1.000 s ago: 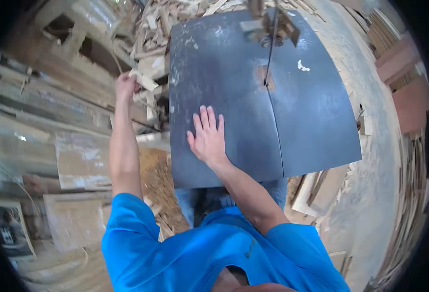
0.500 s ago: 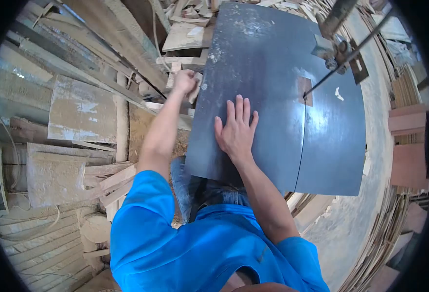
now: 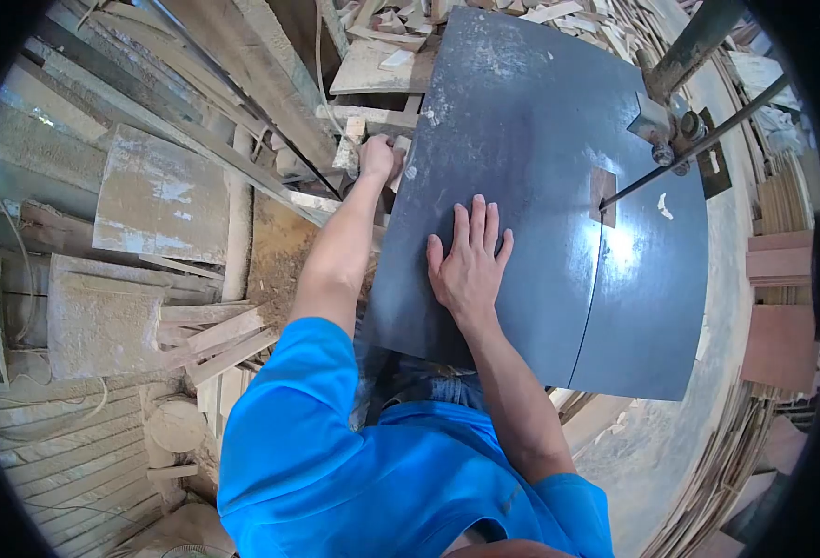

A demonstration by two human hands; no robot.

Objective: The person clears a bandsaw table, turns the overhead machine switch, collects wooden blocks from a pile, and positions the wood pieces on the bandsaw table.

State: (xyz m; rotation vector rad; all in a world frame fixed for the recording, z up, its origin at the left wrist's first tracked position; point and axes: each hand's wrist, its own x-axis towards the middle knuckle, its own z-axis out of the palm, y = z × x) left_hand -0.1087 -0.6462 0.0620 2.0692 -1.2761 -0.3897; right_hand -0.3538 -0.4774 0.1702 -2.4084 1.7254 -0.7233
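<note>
Scrap wood [image 3: 230,337] flanks the table [image 3: 531,121]; right hand [image 3: 470,270] spread atop, left hand [image 3: 377,158] seemingly closed.

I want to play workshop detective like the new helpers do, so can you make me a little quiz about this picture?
1. Which of the person's hands lies flat, fingers spread, on the blue-grey, metal-looking tabletop?
A) the left
B) the right
C) neither

2. True or false: in the picture, the small, ragged white patch is to the right of the brown rectangular insert.

3. Fill in the missing word: the person's short-sleeved cloth shirt is ____.

Key: 1. B, the right hand; 2. true; 3. blue.
</note>
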